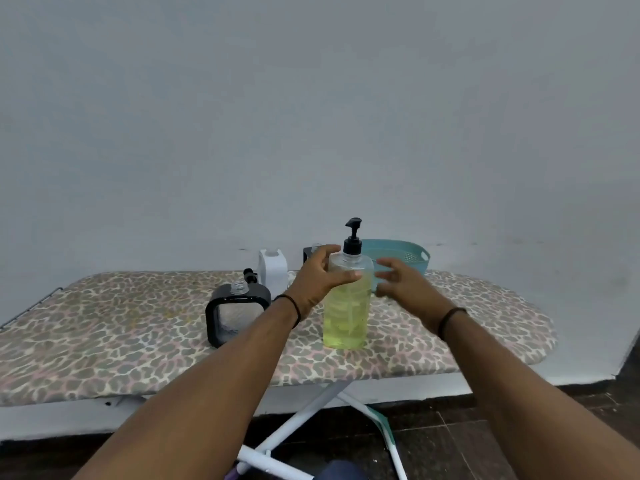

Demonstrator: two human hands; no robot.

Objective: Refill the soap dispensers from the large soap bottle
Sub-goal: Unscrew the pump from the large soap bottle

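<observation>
One large soap bottle (pixel 346 306), clear plastic, yellow-green liquid, black pump top, upright on leopard-print ironing board (pixel 104 323). Left hand (pixel 320 277) grips its shoulder; right hand (pixel 398 278) hovers beside, fingers loosely spread, holding nothing.

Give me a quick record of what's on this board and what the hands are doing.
surface: ironing board, leopard-print cover
big bottle: upright, pump on, yellow-green soap
left hand: grips the bottle's shoulder
right hand: open, beside the bottle, blurred
black dispenser: left of bottle, neck open
white dispenser: behind, near wall
basket: teal, behind bottle
</observation>
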